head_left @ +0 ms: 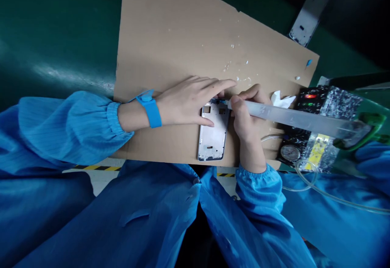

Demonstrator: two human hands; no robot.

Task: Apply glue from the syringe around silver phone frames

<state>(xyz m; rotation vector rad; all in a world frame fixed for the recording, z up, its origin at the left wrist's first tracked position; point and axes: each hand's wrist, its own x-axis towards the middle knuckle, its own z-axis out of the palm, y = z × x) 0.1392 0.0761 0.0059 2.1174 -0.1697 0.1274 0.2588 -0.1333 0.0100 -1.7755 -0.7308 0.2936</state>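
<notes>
"Two hands; how is the left hand (191, 100) placed?"
"Fingers apart from the thumb, which lies on a phone frame (213, 136)."
"And the right hand (244, 117)?"
"Clamped around a plastic syringe (289, 115), its tip at the frame's far edge."
"Where's the frame?"
"On brown cardboard (170, 32) between the hands, left of a black box (329, 103) with a dial (290, 153)."

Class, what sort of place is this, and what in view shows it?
Probably an electronics assembly workshop: the right hand holds a large syringe at a phone-like frame, and a box with a dial gauge stands nearby.
</notes>
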